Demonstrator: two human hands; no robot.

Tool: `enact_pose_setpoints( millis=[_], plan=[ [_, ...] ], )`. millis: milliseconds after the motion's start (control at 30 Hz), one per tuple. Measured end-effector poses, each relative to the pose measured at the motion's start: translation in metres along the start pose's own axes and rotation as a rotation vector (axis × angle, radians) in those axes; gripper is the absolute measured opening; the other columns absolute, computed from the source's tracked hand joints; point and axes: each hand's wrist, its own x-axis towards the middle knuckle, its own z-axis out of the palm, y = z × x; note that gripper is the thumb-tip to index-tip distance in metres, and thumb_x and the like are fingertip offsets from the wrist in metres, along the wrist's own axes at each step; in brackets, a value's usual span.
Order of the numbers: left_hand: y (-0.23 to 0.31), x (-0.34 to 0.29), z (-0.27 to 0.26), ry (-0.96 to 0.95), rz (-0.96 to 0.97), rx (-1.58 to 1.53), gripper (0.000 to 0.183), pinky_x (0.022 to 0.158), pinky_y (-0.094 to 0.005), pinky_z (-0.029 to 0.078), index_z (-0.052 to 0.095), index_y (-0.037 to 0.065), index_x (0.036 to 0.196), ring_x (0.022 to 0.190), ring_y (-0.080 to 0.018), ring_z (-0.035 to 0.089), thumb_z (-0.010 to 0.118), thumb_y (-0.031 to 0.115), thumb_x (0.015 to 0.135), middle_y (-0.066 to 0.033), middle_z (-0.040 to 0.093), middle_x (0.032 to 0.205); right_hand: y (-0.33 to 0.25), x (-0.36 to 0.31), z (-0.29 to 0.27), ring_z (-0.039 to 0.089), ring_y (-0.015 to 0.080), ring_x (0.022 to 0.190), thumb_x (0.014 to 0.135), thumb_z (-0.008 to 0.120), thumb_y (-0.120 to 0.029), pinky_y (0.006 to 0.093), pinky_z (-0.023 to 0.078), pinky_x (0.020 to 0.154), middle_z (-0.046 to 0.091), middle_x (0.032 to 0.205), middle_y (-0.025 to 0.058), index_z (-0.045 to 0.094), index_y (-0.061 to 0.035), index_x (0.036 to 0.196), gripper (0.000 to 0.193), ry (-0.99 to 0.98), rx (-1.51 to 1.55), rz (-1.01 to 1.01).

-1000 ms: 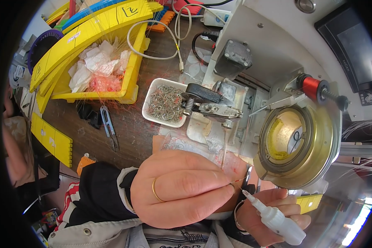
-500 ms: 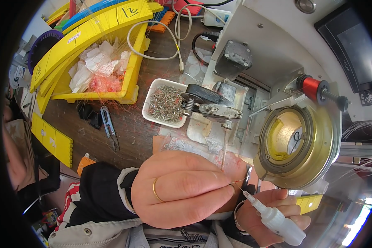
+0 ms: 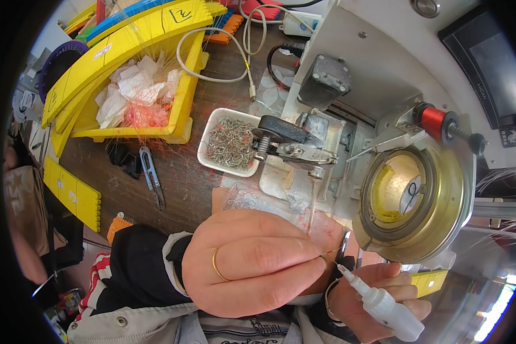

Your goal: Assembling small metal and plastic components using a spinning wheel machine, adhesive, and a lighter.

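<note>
My left hand [image 3: 252, 261], with a gold ring on one finger, is closed in a pinch in the lower middle. A thin fish hook [image 3: 330, 251] with red thread on it sticks out from its fingertips; most of it is hidden by the fingers. My right hand [image 3: 355, 304] is wrapped round a small white squeeze bottle [image 3: 391, 314], held tilted. The bottle's narrow nozzle [image 3: 350, 275] points up and left, and its tip is very close to the red-threaded end. Whether the tip touches it, I cannot tell.
A white tray of metal hooks [image 3: 230, 143] stands beside a machine clamp [image 3: 298, 152]. To the right are a brass-coloured round machine head [image 3: 441, 223] and a red thread spool [image 3: 433, 121]. Blue-handled snips [image 3: 149, 169] lie left, below a yellow bin [image 3: 183, 129] holding tissue.
Both my hands, the hook and the bottle look the same as before. At the far left edge, another person's arm has shifted lower.
</note>
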Motion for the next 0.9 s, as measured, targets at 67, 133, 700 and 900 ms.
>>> enact_pose_setpoints(
  millis=[67,133,700,900],
  plan=[
    [-0.001,0.000,0.000,-0.003,0.000,-0.003,0.025,0.072,-0.0326,0.058,0.071,-0.005,0.099,0.085,-0.0280,0.069,0.077,-0.007,0.076,-0.0157,0.066,0.104,-0.001,0.001,-0.001,0.043,0.0107,0.048,0.102,0.057,-0.015,0.0227,0.033,0.046,0.041,0.061,0.0009,0.036,-0.0064,0.081,0.031,-0.009,0.142,0.054],
    [0.000,0.000,-0.001,-0.006,-0.004,0.002,0.025,0.072,-0.0327,0.058,0.071,-0.005,0.100,0.085,-0.0280,0.069,0.077,-0.007,0.076,-0.0158,0.066,0.103,-0.006,0.002,-0.003,0.042,0.0109,0.048,0.103,0.057,-0.017,0.0229,0.034,0.046,0.041,0.061,0.0009,0.036,-0.0060,0.082,0.031,-0.019,0.292,0.112],
    [0.000,0.000,-0.001,-0.022,-0.004,0.013,0.024,0.070,-0.0323,0.058,0.071,-0.005,0.099,0.083,-0.0272,0.069,0.076,-0.008,0.076,-0.0148,0.067,0.101,0.007,-0.008,-0.005,0.045,0.0105,0.048,0.101,0.058,-0.006,0.0214,0.041,0.049,0.045,0.064,0.0064,0.036,-0.0046,0.085,0.027,0.030,0.133,-0.006],
    [-0.003,-0.002,0.001,0.014,0.025,0.039,0.025,0.070,-0.0327,0.058,0.070,-0.004,0.101,0.080,-0.0269,0.069,0.076,-0.008,0.077,-0.0153,0.067,0.102,0.000,0.000,-0.017,0.039,0.0116,0.053,0.101,0.059,-0.011,0.0273,0.043,0.060,0.037,0.062,0.0017,0.037,-0.0015,0.087,0.028,-0.040,0.724,0.335]
  ],
)
